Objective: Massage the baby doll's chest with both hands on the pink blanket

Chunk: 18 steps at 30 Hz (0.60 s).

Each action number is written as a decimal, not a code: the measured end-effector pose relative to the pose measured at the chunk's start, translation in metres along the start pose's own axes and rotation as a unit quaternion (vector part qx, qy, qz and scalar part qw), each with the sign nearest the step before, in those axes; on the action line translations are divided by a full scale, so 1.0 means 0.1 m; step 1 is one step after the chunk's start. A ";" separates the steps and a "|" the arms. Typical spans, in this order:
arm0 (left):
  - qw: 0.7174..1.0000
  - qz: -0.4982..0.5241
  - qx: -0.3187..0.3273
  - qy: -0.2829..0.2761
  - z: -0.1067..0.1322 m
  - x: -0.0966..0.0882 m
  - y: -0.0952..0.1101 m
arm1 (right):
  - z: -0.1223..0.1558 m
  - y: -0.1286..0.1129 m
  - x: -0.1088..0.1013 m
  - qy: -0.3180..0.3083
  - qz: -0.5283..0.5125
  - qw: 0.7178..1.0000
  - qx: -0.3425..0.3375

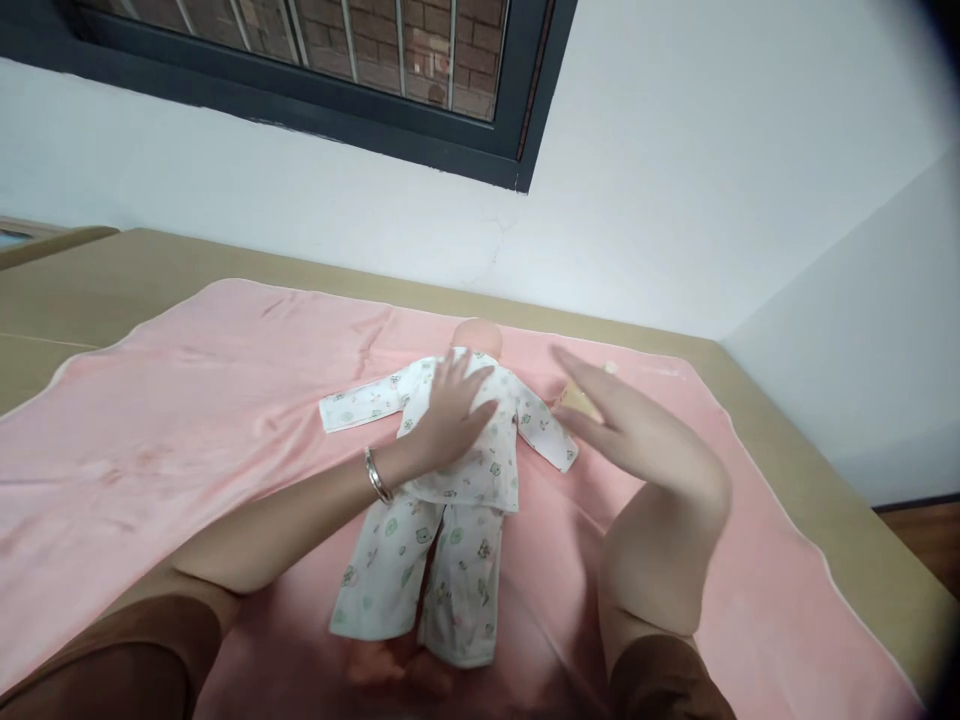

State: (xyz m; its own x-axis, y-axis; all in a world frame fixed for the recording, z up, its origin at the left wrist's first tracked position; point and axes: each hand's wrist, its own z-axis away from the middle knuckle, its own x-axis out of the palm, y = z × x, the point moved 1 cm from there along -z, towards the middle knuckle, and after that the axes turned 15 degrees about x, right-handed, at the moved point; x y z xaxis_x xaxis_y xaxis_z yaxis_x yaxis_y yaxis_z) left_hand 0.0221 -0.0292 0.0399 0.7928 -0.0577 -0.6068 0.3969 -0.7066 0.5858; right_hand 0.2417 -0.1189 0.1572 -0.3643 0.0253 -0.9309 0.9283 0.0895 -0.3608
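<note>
A baby doll [475, 340] lies stretched out on a pink blanket, wearing a white patterned top [495, 480] and matching trousers [465, 580]. My left hand [454, 415], a silver bangle at its wrist, is spread over the upper part of the top; whether it presses on the cloth I cannot tell. To the right of the doll, my right hand [626, 415] is held above the blanket with fingers straight and thumb apart, holding nothing. Behind its fingers a small yellow item [581, 402] is partly hidden, so its kind is unclear.
The pink blanket [225, 420] is wrinkled and covers much of a wooden tabletop [172, 265]. A white wall [637, 180] rises along the far edge, with a dark-framed barred window [517, 110] above. Another wall [885, 330] stands at the right.
</note>
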 end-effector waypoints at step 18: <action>0.649 0.641 -0.409 0.024 -0.89 0.71 0.94 | -0.33 0.57 -0.16 0.032 -0.031 0.977 0.208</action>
State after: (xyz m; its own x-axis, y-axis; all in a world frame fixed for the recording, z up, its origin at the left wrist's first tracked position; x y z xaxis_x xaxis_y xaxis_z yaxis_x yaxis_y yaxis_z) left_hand 0.1567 -0.0364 0.1000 0.7195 -0.1918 0.6674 -0.5063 0.5129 0.6932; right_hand 0.2982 -0.0817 0.1537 -0.4124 0.0964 -0.9059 0.8495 -0.3184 -0.4206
